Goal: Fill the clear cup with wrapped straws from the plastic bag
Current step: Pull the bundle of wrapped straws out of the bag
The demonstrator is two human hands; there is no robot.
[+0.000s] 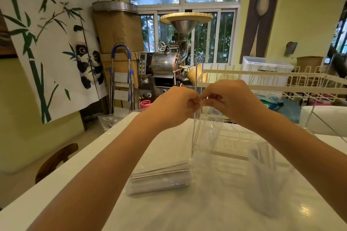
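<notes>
My left hand (174, 107) and my right hand (227, 99) meet above the white table, both pinching the top edge of a clear plastic bag (205, 133). The bag hangs down from my fingers, and its lower end lies on the table holding a flat bundle of white wrapped straws (159, 180). To the right stands the clear cup (266, 176), upright, with several wrapped straws inside it.
A white wire rack (272, 84) stands behind the bag at the table's far right. Another crumpled clear bag (110, 120) lies at the far left corner. A wooden chair back (56, 159) sits left of the table (187, 212).
</notes>
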